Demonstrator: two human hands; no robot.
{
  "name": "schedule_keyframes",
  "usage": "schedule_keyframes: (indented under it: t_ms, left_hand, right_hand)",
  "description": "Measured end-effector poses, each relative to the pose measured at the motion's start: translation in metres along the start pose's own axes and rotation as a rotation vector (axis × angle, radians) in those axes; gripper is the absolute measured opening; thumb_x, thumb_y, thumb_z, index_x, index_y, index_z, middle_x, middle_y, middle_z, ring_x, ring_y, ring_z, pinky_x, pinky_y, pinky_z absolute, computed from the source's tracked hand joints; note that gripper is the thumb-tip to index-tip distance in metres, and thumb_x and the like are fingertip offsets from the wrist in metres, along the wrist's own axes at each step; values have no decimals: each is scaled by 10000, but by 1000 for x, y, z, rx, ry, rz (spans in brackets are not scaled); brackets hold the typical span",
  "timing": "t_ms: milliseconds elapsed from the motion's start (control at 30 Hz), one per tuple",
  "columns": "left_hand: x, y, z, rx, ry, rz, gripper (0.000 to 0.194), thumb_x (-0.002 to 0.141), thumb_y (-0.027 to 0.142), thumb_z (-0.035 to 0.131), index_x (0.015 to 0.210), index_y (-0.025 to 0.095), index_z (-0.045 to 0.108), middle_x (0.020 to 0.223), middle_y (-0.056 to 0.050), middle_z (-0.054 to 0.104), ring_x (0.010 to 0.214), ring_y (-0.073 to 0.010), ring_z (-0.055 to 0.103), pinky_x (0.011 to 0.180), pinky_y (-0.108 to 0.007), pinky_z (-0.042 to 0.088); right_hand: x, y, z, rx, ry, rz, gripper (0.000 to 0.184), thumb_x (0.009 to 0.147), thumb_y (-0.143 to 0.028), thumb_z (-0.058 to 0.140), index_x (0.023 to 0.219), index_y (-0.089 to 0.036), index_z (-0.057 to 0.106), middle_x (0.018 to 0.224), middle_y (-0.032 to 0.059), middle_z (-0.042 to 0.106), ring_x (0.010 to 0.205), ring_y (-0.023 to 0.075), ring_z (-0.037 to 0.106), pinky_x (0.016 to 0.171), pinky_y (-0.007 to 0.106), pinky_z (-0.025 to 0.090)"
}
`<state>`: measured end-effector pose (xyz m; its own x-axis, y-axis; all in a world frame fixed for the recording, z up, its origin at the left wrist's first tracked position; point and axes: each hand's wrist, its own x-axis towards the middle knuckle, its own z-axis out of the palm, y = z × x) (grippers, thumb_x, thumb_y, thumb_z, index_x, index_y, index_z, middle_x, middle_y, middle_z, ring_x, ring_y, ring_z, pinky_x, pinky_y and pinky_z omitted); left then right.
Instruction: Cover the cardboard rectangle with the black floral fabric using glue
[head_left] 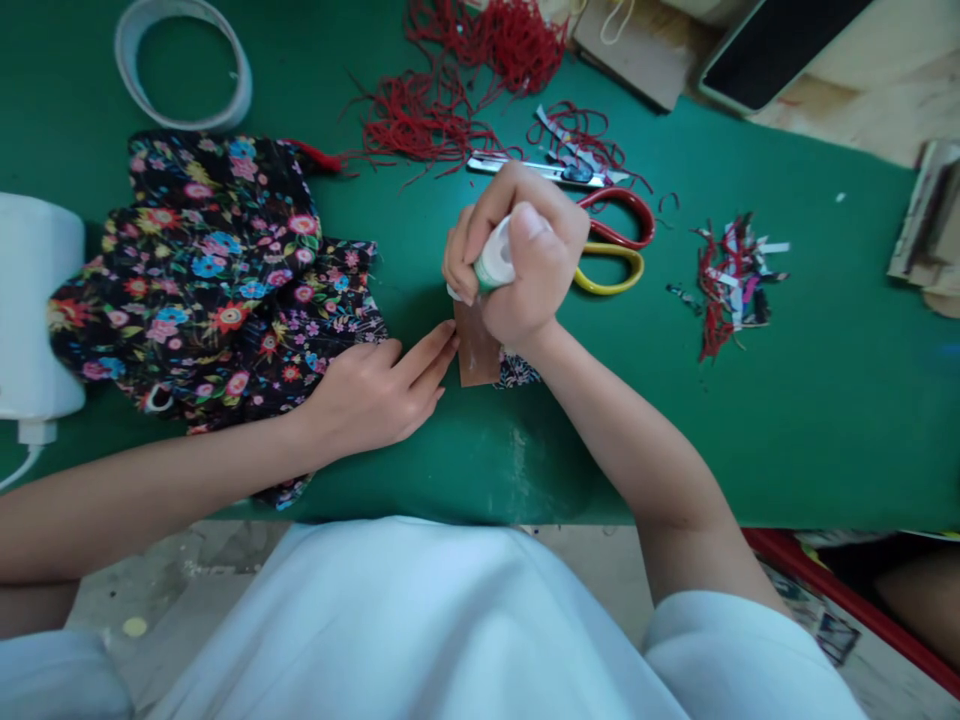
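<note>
My right hand (525, 262) is wrapped round a white glue bottle (495, 262) with a green band, tipped over a small brown rectangular piece (478, 350). A whitish smear shows on that piece. The bottle's tip is hidden behind my fingers. My left hand (382, 390) holds nothing; its outstretched fingertips touch the left edge of the brown piece. Dark patterned fabric (519, 370) pokes out from under the piece at the right, partly covered by my right wrist. Black floral cloth (225, 290) lies crumpled beside my left hand and forearm.
Beyond my right hand lie a box cutter (540, 170), scissors with red and yellow handles (626, 270) and piles of red cord (427, 115). Scraps (739, 285) are heaped to the right. A tape roll (127, 50) and a white device (37, 300) are at the left.
</note>
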<state>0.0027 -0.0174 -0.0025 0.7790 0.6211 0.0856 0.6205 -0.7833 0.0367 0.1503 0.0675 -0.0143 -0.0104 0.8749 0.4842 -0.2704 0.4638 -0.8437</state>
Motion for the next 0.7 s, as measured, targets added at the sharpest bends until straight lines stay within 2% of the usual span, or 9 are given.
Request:
schedule_keyframes:
  t_ms: [167,233,300,400,567,700]
  left_hand:
    - [1,0,1,-106,-52,-101,453,990,272,405,1326,92,650,1349,-161,661,742,-212,681,566,-352,483]
    - [1,-1,1,-115,-63,-171,488,989,288,388,1357,61,615,1405,-190,613,789,-229,688,590,-355,483]
    - [1,-1,1,-100,-82,-205,532,993,300,369,1444,67,528,1487,-193,534,806,-234,679,593,-358,473]
    - [1,0,0,-47,-123,-183,550,1010,303,328,1520,129,437,1528,-142,504,775,-224,650,563,-363,446]
    - [2,-1,-2,8,-149,-145,513,1019,278,304,1486,193,500,1478,-61,573,743,-214,621,528,-372,430]
    - [3,-2,-2,-5,-163,-131,528,1009,289,334,1509,189,469,1558,-56,467,721,-208,609,510,-374,435]
  right_hand:
    - [-18,-9,-12,-143,-93,132,448,960,-605,374,684,-255,421,456,-60,389,392,105,335,448,287,406]
    - [-25,-13,-16,-199,-151,202,453,941,-634,358,696,-257,414,477,-48,400,407,117,372,468,297,427]
    - [-31,-17,-19,-178,-187,236,404,923,-600,398,711,-259,435,492,-45,420,406,128,386,461,304,400]
    - [-39,-22,-21,-126,-179,238,361,911,-557,421,705,-262,450,486,-44,424,394,136,370,449,302,351]
    - [-49,-31,-18,-134,-227,257,458,890,-636,436,636,-255,449,491,-13,459,428,140,398,469,311,373]
    - [-61,-44,-14,-9,-171,185,389,910,-477,521,614,-228,482,490,-21,477,422,114,392,445,295,298]
